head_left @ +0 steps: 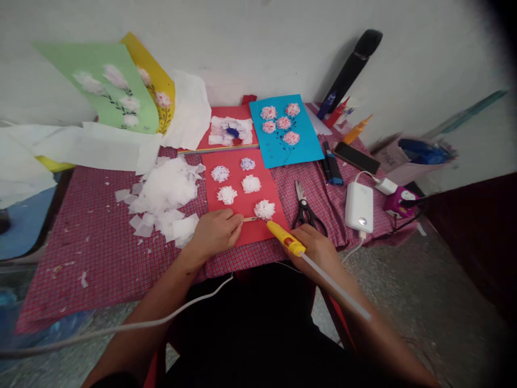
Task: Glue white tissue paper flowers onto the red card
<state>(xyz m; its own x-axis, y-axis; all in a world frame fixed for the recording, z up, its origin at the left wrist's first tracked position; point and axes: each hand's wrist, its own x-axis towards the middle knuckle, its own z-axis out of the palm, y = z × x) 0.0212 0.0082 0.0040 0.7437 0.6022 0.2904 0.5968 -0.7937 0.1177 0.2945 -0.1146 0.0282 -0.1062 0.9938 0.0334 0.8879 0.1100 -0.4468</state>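
My right hand [313, 250] is closed around a yellow hot glue gun [283, 235], with a long translucent glue stick [333, 284] jutting from its rear. The gun's tip is at the lower edge of a white paper flower [264, 208]. My left hand [218, 231] pinches a thin pale stick [249, 219], its end close to that same flower. Beneath both lies a sheet of red paper [246, 234], on which sit several other ruffled flowers, white ones [251, 184] and purple-speckled ones [220, 173]. Whether the stick touches the flower I cannot tell.
Cut white tissue squares [167, 188] are heaped at left. Black-handled scissors [304, 207] lie right of the red sheet, near a white power bank [359, 206] and a phone [356, 157]. A blue flower card [285, 134] is behind. A white cable [161, 321] crosses my left arm.
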